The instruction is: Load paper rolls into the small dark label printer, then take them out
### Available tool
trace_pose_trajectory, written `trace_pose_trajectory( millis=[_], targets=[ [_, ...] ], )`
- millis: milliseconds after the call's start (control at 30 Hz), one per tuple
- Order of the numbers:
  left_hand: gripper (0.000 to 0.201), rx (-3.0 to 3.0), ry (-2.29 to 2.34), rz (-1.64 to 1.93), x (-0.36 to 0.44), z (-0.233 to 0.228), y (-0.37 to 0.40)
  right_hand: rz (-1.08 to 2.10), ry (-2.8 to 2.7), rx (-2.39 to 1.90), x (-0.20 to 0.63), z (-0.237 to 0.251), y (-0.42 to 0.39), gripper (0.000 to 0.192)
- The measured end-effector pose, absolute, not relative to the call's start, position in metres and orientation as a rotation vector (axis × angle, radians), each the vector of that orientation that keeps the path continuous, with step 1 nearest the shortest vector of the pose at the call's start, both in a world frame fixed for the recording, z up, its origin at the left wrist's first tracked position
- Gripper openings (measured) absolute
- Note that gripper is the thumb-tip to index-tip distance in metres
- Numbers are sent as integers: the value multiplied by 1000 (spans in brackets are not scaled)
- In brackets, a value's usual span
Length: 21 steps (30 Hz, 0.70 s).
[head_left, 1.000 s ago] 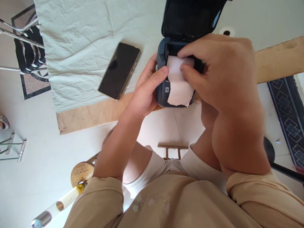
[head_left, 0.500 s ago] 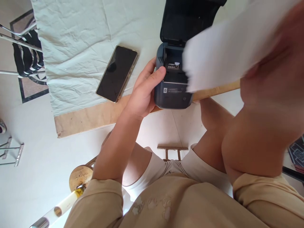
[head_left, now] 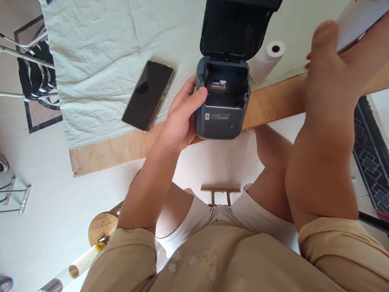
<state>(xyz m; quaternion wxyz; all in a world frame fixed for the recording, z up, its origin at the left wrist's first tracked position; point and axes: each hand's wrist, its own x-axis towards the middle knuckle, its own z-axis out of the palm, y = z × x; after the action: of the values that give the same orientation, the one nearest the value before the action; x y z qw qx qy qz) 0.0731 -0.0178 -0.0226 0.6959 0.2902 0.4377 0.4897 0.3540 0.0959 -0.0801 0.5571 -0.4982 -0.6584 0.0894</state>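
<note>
My left hand (head_left: 183, 115) grips the left side of a dark blue portable printer (head_left: 223, 121), thumb resting on its edge. The printer's black lid (head_left: 235, 30) is raised, and the bare compartment shows a small printed label inside. At the upper right, my right hand (head_left: 330, 69) is closed round white paper (head_left: 361, 22), which looks like a roll and runs out of the picture. Just right of the printer, a small white paper roll (head_left: 269, 61) with a dark core hole stands on the cloth.
A smartphone (head_left: 148, 95) with a dark screen lies left of the printer. Pale green cloth (head_left: 97, 73) covers the table, whose wooden front edge (head_left: 115, 152) shows. A round wooden stool (head_left: 103, 228) is at lower left, and a dark patterned mat (head_left: 372, 162) at right.
My right hand has moved right, away from the printer, taking the white paper with it. The open compartment and the standing paper roll are now uncovered. My left hand stays on the printer.
</note>
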Motion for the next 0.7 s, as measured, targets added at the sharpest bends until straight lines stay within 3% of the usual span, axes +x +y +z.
trace_pose_trajectory(
  millis=[133, 233, 367, 467, 567, 700],
  targets=[
    [45, 677, 957, 1097, 72, -23, -18, 9, -1561, -1373, 372, -93, 101, 55],
    [40, 673, 953, 1099, 72, -23, -17, -7, -1571, -1553, 378, -102, 101, 64],
    [39, 661, 959, 1078, 73, -21, -17, -137, -1656, -1369, 367, -78, 82, 75],
    [27, 657, 968, 1111, 74, -19, -18, -96, -1798, -1126, 338, -54, 63, 68],
    [16, 665, 964, 1139, 77, -17, -19, 25, -1867, -1168, 300, -57, 55, 57],
    [24, 670, 981, 1146, 76, -20, -19, 80, -1816, -1322, 271, -83, 62, 40]
  ],
)
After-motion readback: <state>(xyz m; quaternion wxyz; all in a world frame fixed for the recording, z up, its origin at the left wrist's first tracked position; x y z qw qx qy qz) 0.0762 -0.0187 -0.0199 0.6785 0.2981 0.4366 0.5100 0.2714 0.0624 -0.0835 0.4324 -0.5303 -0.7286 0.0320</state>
